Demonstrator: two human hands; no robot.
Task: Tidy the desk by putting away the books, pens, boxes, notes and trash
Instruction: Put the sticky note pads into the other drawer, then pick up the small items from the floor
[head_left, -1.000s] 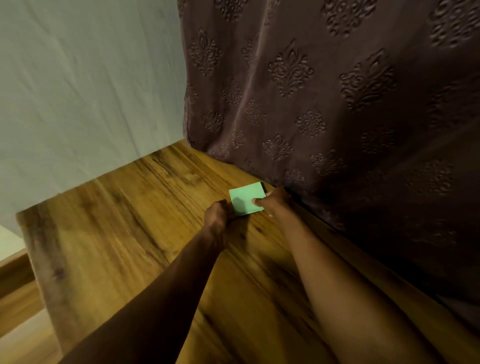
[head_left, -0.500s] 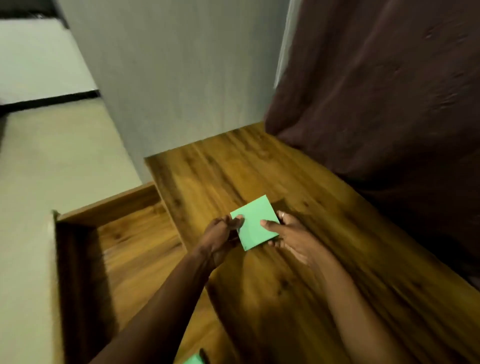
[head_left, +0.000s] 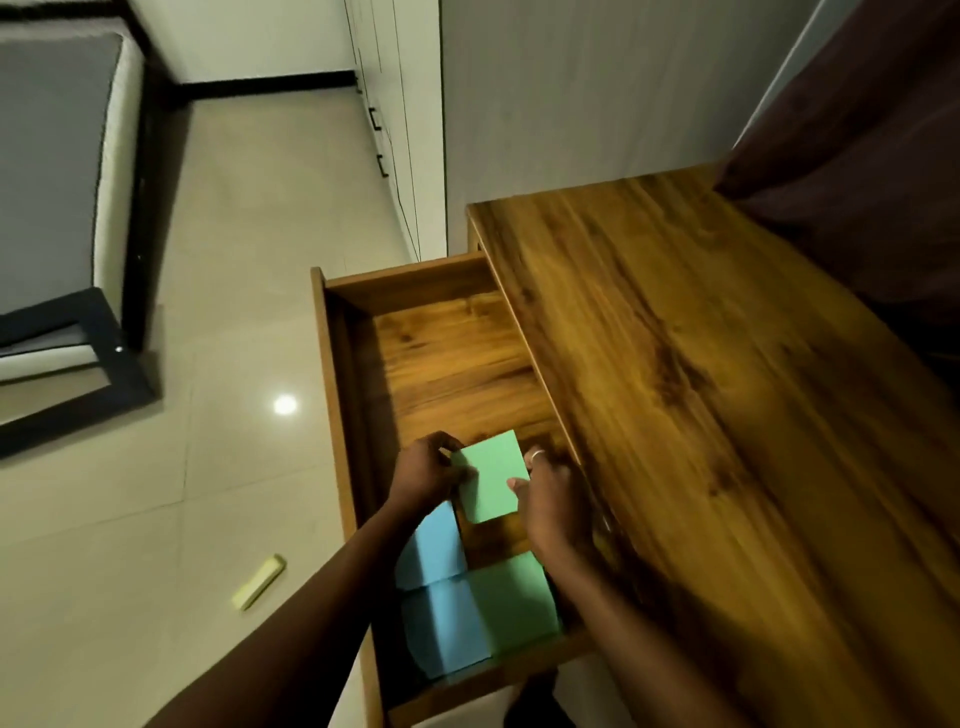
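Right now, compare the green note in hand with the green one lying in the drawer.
The held note is pinched by the left hand and right hand; the lying note rests flat in the drawer. The held note is brightly lit; the lying note is shadowed, beside blue notes. Both are plain green.

I see a green note (head_left: 491, 475), a plain square sheet, held tilted above the middle of the open drawer (head_left: 332, 415). The left grip (head_left: 428, 470) pinches its left edge and the right grip (head_left: 553, 501) pinches its right edge. At the drawer's near end, a far blue note (head_left: 434, 551) and a near blue note (head_left: 444, 631) lie along the drawer's left wall. A second green note (head_left: 511, 597) lies flat just beside them, toward the drawer's right wall.
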